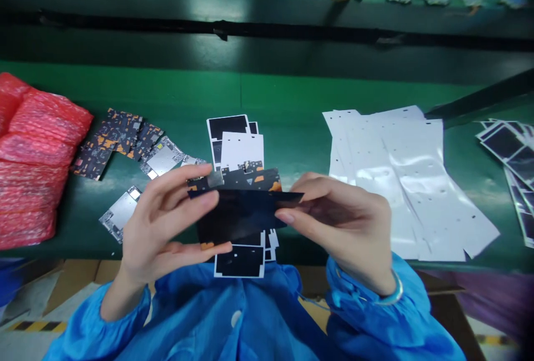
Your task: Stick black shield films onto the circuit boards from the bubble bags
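My left hand [167,222] grips the left side of a dark sheet with orange flecks [236,180], which has a small silver patch near my thumb. My right hand [337,219] pinches the end of a glossy dark film [246,211] lying across that sheet, and the film's edge stands apart from it. Below my hands lies a stack of white-bordered black sheets [240,261], partly hidden by them. Another such stack [229,133] lies beyond them, with a white sheet on top.
Red bubble-wrap bags [35,155] lie at the far left of the green bench [287,94], next to speckled boards [114,141] and silver-backed pieces [120,213]. White perforated liner strips [400,177] lie to the right, with black-and-white sheets [509,149] at the right edge.
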`<state>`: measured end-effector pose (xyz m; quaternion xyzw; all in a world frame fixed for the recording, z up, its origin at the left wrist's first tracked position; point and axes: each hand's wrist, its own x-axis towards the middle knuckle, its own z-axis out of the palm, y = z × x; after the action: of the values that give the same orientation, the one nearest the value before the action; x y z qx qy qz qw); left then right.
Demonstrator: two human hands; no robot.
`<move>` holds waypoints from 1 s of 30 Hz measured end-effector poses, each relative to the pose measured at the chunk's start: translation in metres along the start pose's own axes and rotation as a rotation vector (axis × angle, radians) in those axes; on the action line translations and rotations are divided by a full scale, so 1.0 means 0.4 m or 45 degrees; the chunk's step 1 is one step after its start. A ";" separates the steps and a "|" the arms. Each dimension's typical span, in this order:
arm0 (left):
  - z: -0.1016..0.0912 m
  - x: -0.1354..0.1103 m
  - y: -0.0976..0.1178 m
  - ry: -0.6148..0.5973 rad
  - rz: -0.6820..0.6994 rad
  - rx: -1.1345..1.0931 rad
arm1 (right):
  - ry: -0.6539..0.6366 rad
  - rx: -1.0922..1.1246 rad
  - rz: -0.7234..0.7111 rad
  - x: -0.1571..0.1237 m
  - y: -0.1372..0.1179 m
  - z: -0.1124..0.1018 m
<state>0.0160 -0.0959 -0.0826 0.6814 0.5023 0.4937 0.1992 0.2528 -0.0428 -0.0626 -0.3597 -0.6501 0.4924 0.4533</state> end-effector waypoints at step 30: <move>0.085 -0.098 -0.081 -0.452 -0.514 0.250 | -0.500 -0.815 -0.176 -0.082 0.258 0.018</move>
<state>0.0294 -0.1095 -0.1406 0.6593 0.6306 0.2660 0.3114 0.2589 -0.0485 -0.1709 -0.3371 -0.8683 0.2922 0.2168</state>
